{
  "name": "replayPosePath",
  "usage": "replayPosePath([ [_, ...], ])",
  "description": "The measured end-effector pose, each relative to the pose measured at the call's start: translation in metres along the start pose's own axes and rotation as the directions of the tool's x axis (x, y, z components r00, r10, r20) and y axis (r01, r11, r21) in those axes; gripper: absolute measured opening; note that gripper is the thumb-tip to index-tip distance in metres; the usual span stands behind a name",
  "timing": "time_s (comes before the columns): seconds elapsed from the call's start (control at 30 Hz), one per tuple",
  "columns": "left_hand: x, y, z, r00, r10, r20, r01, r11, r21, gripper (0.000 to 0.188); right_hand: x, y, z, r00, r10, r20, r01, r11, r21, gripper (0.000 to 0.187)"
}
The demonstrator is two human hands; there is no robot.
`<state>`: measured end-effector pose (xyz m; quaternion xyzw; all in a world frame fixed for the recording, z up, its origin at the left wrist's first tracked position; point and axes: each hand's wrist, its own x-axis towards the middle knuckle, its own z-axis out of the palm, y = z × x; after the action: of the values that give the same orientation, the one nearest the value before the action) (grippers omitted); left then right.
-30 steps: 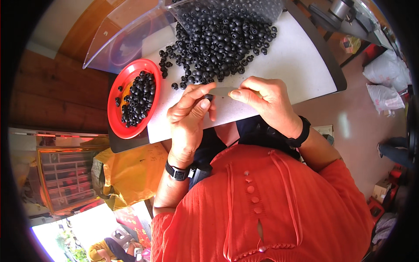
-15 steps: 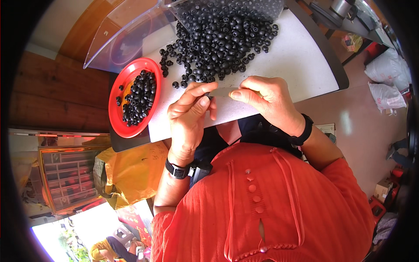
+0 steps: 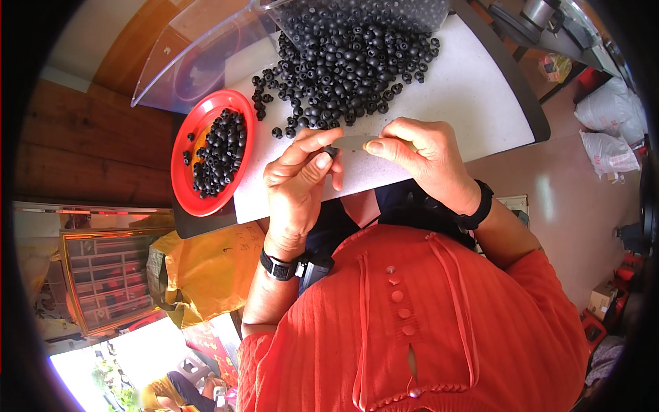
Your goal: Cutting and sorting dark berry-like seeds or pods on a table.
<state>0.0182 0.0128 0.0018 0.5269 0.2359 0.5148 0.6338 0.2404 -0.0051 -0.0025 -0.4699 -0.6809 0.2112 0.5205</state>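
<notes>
My left hand (image 3: 296, 172) pinches one small black bead-like piece (image 3: 331, 151) between thumb and fingers. In my right hand (image 3: 427, 159) is a small knife (image 3: 352, 142) with a flat grey blade; its handle is mostly covered by my fingers. The blade's tip reaches the black piece. Just beyond my hands, a large heap of round black pieces (image 3: 336, 75), many with a hole showing, spreads over the white tabletop (image 3: 480, 103). To the left, a red plate (image 3: 180, 182) holds a smaller pile of the same kind of pieces.
A clear plastic bin (image 3: 206, 58) lies tipped at the far side, with black pieces spilling from it. A yellow bag (image 3: 206, 275) hangs below the table's left edge. White sacks (image 3: 607, 110) stand on the floor at right. Another person (image 3: 171, 393) sits at lower left.
My right hand has shifted very slightly, and the blade lies a little differently against the piece. My left hand stays nearly still. The plate and heap are unchanged.
</notes>
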Motion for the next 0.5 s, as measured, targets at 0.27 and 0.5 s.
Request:
replayPosePath([
  [0.27,-0.0009,0.0000,-0.0001,1.000,-0.021,-0.008,0.020,1.000,-0.022,0.028,-0.0002,0.0027,-0.0017,0.999,-0.031,0.028,0.032,0.998,-0.054,0.033],
  [0.5,-0.0027,0.0021,0.0034,0.997,-0.059,-0.055,0.056,0.997,-0.057,0.024,-0.0007,0.0058,0.0007,0.990,-0.134,0.048,0.140,0.982,-0.125,0.033],
])
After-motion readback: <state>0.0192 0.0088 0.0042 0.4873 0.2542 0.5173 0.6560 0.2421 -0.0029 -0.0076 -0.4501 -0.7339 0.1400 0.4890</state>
